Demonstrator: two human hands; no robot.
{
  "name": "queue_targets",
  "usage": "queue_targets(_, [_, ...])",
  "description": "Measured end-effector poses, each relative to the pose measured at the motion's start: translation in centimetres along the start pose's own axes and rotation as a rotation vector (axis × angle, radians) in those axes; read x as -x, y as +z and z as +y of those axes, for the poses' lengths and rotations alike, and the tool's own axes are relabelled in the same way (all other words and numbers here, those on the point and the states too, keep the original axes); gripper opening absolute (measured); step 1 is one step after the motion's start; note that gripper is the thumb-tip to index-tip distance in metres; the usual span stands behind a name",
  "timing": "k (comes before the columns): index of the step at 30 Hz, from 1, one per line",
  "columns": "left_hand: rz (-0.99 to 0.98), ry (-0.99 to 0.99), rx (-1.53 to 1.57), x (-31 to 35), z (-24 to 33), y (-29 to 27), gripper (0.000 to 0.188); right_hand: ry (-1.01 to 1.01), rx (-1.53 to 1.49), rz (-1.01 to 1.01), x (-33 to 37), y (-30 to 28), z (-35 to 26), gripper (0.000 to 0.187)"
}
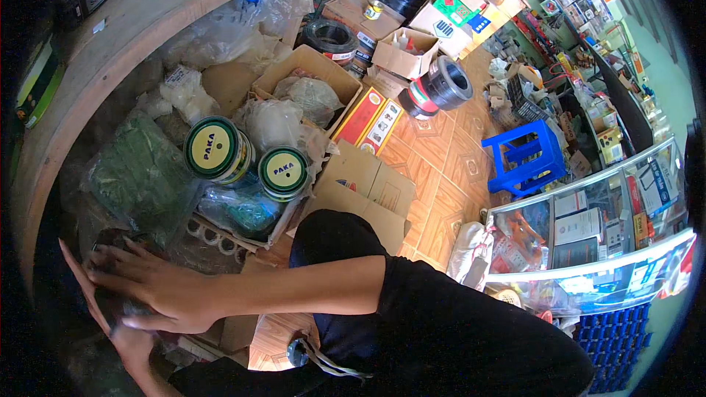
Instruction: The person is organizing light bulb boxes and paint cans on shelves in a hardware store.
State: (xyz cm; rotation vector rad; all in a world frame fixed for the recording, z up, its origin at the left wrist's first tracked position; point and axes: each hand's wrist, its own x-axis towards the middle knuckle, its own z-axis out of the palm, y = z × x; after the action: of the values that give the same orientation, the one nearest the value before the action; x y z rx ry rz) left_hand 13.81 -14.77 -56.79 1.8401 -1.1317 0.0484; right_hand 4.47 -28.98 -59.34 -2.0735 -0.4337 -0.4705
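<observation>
At the lower left, my right hand (165, 290) reaches across with its fingers curved over a dark object (112, 304) whose kind I cannot make out. My left hand (131, 344) is beneath and beside it, gripping the same object from the outer side; its palm is partly hidden. Just beyond the hands lies a green bundle in clear plastic (143, 169). To its right stand two round cans with yellow and green lids, a larger can (211, 148) and a smaller can (284, 170).
Behind the cans is an open cardboard box (342, 77) with plastic bags. A curved wooden shelf edge (81, 81) borders the left. Black coils (448, 79), a blue plastic stool (528, 158) and a glass display case (588, 224) stand around the tiled floor (434, 169).
</observation>
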Motion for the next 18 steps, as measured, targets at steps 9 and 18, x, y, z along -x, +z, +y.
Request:
queue_targets(9, [-0.052, -0.117, -0.162, 0.3, 1.5, 0.7, 0.111, 0.345, -0.409, 0.176, -0.9, 1.3, 1.9, 0.077])
queue_targets(18, [0.002, -0.198, -0.112, 0.1, 3.7, 2.3, 0.131, 0.755, -0.333, 0.497, -1.1, 3.3, 7.8, 0.04])
